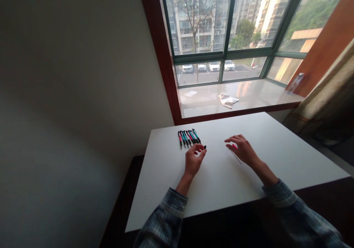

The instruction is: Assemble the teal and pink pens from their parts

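Observation:
My left hand [193, 159] is closed in a pinch, with a small black pen part [205, 147] at the fingertips. To its right, my right hand [243, 149] hovers low over the table, its thumb and forefinger apart. A pink pen part [234, 146] shows inside that hand, mostly hidden by the fingers. Below the thumb a thin pale rod [237, 157], like a pen refill, slants down; whether it is held or lies on the table I cannot tell. Just beyond my left hand, several pens [188, 138] in pink, teal and black lie side by side in a row.
The white table [215, 189] stands against a window sill [204, 106]. On the sill lie a crumpled white cloth or tissue [228, 100] and a flat white piece [190, 93]. A curtain [323, 82] hangs at the right, and a bare wall [83, 93] rises at the left.

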Action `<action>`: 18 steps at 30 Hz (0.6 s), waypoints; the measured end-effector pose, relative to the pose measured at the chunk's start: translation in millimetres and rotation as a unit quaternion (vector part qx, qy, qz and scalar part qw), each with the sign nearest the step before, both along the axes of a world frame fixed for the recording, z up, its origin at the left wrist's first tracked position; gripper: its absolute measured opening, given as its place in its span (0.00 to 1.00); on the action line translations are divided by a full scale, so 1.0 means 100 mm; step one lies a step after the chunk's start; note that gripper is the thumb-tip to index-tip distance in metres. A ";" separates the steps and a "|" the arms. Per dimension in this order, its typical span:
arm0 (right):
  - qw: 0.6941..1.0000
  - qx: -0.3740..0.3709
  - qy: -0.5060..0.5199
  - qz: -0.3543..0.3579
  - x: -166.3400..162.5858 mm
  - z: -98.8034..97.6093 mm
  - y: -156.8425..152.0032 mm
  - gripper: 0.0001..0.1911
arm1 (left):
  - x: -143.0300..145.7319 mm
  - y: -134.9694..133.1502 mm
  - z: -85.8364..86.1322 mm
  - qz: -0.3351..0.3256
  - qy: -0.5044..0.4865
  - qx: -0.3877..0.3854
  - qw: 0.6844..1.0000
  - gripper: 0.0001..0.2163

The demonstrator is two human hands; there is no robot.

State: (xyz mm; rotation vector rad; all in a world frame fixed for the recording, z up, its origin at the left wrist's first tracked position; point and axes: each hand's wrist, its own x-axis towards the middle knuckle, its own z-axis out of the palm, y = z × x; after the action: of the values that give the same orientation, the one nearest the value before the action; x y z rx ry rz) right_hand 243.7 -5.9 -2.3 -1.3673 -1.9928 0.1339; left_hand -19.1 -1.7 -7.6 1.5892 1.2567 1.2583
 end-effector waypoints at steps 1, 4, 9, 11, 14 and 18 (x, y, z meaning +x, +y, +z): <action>1.000 -0.006 -0.017 -0.020 0.08 -0.04 0.04 0.08 | 0.00 0.00 0.00 0.000 0.008 0.003 1.000 0.07; 0.997 -0.032 -0.055 -0.050 0.22 -0.16 0.12 0.08 | 0.01 -0.01 0.01 -0.007 0.025 0.008 1.000 0.07; 0.995 -0.064 -0.054 -0.052 0.16 -0.19 0.19 0.08 | 0.00 -0.01 0.00 -0.004 0.036 0.018 0.999 0.06; 0.997 -0.065 0.004 -0.052 0.07 -0.14 0.17 0.10 | 0.00 -0.01 -0.01 0.000 0.039 0.021 0.999 0.06; 0.984 -0.098 0.150 -0.017 -0.13 -0.07 0.12 0.13 | 0.01 -0.01 -0.02 -0.003 0.046 0.026 0.999 0.06; 0.938 -0.168 0.298 0.060 -0.43 -0.08 0.07 0.16 | 0.02 -0.01 -0.03 -0.019 0.058 0.033 0.998 0.05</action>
State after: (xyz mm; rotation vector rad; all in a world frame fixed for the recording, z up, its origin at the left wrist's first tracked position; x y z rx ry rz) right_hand 200.8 0.6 -10.7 -1.2088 -1.5697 0.8763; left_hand -16.9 -2.3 -10.8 1.7473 1.2616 1.2094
